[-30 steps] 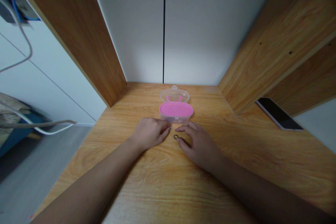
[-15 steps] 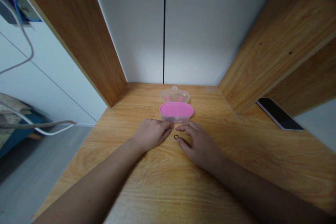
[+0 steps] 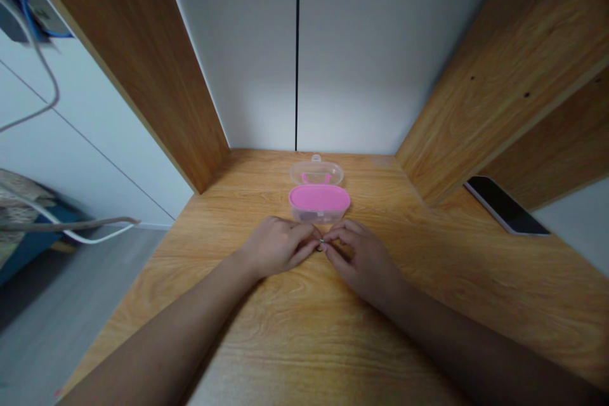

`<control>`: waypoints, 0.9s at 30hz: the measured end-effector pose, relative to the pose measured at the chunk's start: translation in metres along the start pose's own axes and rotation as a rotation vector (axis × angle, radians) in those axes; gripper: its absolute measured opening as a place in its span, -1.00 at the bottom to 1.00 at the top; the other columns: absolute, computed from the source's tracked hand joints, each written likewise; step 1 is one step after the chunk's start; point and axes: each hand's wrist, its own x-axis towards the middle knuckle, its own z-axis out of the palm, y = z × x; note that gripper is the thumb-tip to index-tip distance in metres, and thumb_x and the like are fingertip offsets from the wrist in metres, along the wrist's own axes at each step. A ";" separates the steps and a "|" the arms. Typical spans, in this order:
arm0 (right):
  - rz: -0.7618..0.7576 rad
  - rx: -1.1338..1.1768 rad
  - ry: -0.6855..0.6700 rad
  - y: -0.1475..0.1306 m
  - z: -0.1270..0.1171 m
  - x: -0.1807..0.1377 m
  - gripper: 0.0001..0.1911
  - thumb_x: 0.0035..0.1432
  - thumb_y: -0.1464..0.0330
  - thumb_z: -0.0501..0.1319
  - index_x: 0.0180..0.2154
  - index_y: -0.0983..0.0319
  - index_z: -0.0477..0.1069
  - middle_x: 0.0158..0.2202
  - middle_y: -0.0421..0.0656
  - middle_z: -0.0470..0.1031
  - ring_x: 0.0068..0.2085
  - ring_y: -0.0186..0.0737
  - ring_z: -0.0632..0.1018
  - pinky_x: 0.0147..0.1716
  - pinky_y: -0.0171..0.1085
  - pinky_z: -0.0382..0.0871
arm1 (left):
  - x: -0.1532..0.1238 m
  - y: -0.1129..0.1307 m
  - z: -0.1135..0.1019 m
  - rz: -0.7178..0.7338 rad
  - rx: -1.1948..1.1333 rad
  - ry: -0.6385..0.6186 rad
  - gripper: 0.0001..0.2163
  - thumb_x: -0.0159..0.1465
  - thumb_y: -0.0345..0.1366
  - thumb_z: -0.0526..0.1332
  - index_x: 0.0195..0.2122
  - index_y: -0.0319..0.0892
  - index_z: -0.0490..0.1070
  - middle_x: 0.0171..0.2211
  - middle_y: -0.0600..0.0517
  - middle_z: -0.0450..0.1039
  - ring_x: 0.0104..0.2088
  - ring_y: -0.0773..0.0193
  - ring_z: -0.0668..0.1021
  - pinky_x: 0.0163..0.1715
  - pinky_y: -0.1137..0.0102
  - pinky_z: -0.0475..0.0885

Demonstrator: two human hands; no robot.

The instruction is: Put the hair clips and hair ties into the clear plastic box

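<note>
My left hand (image 3: 280, 244) and my right hand (image 3: 359, 258) meet over the wooden table. Thumb and fingers of each are pinched together at the tips. A tiny pale-green thing (image 3: 322, 240) shows between the two pinches; its kind is too small to make out. Just below the fingertips, a small black ring (image 3: 320, 250) lies mostly hidden on the table. Beyond the hands stands a clear oval box (image 3: 309, 216) with a pink inner cover (image 3: 320, 197). Its clear outer lid (image 3: 316, 171), with pink handle parts, lies open behind it.
The wooden table (image 3: 285, 342) runs back to white panels (image 3: 356, 76). A phone-like dark slab (image 3: 507, 206) lies at the right beside a wooden upright (image 3: 476, 101). Another wooden upright (image 3: 133, 63) rises at left. White cables (image 3: 52, 76) hang beyond the table's left edge.
My right hand has moved left and closed its fingertips onto the pale-green thing. My left fingertips have shifted slightly right, and both hands now cover most of the black ring.
</note>
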 end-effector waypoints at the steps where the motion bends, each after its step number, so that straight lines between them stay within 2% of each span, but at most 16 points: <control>1: 0.002 0.011 0.004 -0.001 -0.001 0.000 -0.91 0.21 0.44 0.23 -0.28 0.17 0.50 -0.25 -0.13 0.54 -0.17 -0.12 0.54 -0.12 -0.12 0.42 | 0.000 0.000 0.000 -0.019 0.001 0.003 -0.72 0.41 -0.12 0.07 -0.15 -0.13 0.51 -0.39 0.01 0.63 -0.43 0.22 0.64 -0.39 0.39 0.47; 6: 0.018 0.064 0.025 -0.002 -0.001 0.000 -0.91 0.21 0.44 0.24 -0.28 0.17 0.51 -0.28 -0.14 0.53 -0.19 -0.14 0.55 -0.14 -0.14 0.43 | 0.000 -0.002 -0.002 -0.045 -0.029 -0.006 -0.73 0.39 -0.12 0.09 -0.12 -0.11 0.52 -0.36 0.01 0.64 -0.39 0.21 0.65 -0.38 0.39 0.46; 19: 0.035 0.095 0.056 -0.001 0.000 0.000 -0.91 0.20 0.45 0.22 -0.28 0.17 0.50 -0.28 -0.15 0.53 -0.22 -0.16 0.55 -0.17 -0.16 0.43 | 0.000 -0.002 -0.002 -0.016 -0.129 0.015 -0.79 0.37 -0.16 0.13 -0.25 -0.15 0.50 -0.51 0.07 0.54 -0.53 0.32 0.54 -0.49 0.46 0.33; 27: 0.021 0.133 0.080 -0.002 -0.002 0.000 -0.94 0.22 0.42 0.22 -0.30 0.16 0.47 -0.32 -0.16 0.52 -0.26 -0.18 0.53 -0.23 -0.20 0.41 | -0.001 -0.003 -0.001 0.004 -0.149 0.052 -0.80 0.36 -0.17 0.14 -0.25 -0.15 0.48 -0.56 0.11 0.46 -0.58 0.36 0.48 -0.52 0.49 0.28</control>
